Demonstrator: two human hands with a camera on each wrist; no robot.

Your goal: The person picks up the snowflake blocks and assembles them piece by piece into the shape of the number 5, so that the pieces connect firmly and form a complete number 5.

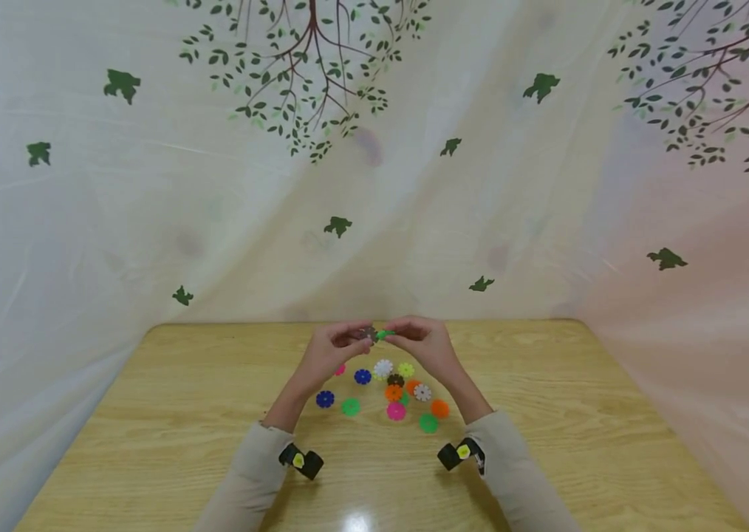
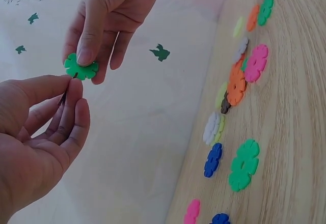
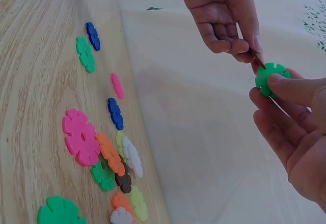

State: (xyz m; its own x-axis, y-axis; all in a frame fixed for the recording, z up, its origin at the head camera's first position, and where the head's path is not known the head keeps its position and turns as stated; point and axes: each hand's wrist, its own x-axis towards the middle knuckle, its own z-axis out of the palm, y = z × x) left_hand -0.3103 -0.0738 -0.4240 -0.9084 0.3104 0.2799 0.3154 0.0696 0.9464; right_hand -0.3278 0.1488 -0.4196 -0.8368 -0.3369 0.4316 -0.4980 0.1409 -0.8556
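Both hands are raised over the far part of the table, fingertips close together. My left hand point(image 1: 329, 355) pinches a brown snowflake disc point(image 1: 368, 334), which shows edge-on as a thin dark line in the left wrist view. Between thumb and fingers my right hand point(image 1: 429, 347) pinches a green snowflake disc point(image 2: 81, 67), a flat notched plastic piece. The two discs meet at their edges at an angle, the brown one at a notch of the green one point(image 3: 270, 79). Fingers cover much of the brown disc.
Several loose snowflake discs lie on the wooden table point(image 1: 215, 414) below the hands, among them a pink disc point(image 1: 396, 411), a blue disc point(image 1: 325, 399), a green disc point(image 1: 351, 407) and an orange disc point(image 1: 439, 408). A leaf-printed curtain point(image 1: 374, 258) hangs behind the table.
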